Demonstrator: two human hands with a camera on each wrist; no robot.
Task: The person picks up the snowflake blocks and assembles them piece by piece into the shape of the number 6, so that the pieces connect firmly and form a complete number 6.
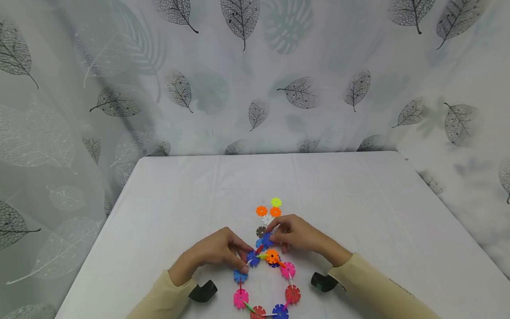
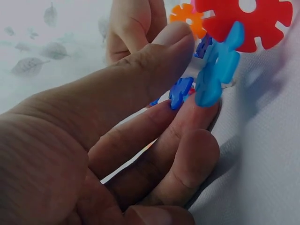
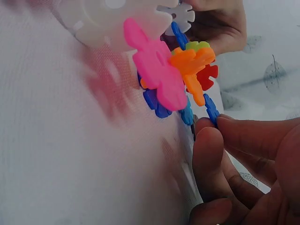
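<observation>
A ring of interlocked snowflake discs lies on the table, among them a pink disc (image 1: pixel 241 298), a red disc (image 1: pixel 292 293) and a light blue disc (image 1: pixel 240 276). At the ring's upper left, my left hand (image 1: pixel 215 251) pinches a dark blue disc (image 1: pixel 253 258) between thumb and fingers. A red disc, seen edge-on, joins it. My right hand (image 1: pixel 300 234) pinches a separate blue disc (image 3: pixel 212 108) by its edge, just above the ring. Close by is the ring's orange disc (image 1: pixel 272 256). In the left wrist view, the thumb partly hides the discs behind it.
Beyond the ring lie several loose discs: a yellow-green one (image 1: pixel 276 202), an orange one (image 1: pixel 261 211), a white one (image 1: pixel 267 219) and a dark grey-brown one (image 1: pixel 260 231). A white cloth covers the table (image 1: pixel 179 190). Leaf-patterned curtains (image 1: pixel 215 88) stand behind and beside it.
</observation>
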